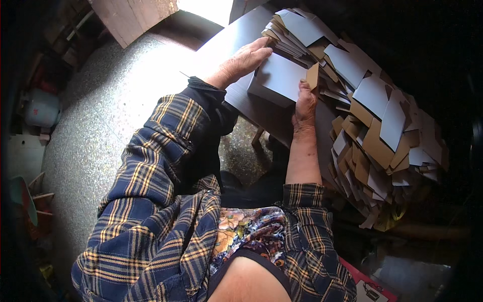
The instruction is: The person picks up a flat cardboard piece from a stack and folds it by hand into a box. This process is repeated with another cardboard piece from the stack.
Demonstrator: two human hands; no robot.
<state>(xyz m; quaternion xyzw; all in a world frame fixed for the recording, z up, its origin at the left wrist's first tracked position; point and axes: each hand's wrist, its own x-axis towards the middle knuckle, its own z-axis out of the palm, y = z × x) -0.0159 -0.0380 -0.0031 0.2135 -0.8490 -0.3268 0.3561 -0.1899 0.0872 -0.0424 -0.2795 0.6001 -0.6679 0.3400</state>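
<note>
White box: I am seeing the white box (282, 75) lying on the worktop (246, 25), near its front edge and between my two hands, with a brown flap (312, 76) sticking up at its right end.
Carton pile: Flat white-and-brown cartons (372, 95) are overlapping and leaning just beyond the box and along its right side.
Sliding cartons: I am judging this the main risk; they are lying loosely, so a bump from the box or right hand could be sending several down.
Bent flap: My right thumb is pressing against it, so too much force, or a skewed push, could be creasing the card.
Worktop edge: The box is sitting close to it, so an uneven pull could be tipping it toward the floor (90, 136).
Left hand: My left hand (246, 59) is angling forward and rightward, back upward, its fingers touching the box's far left corner; I am not managing to tell whether they are gripping.
Right hand: My right hand (305, 105) is pointing forward, thumb uppermost, gripping the box's right end; its other fingers are mostly hiding.
</note>
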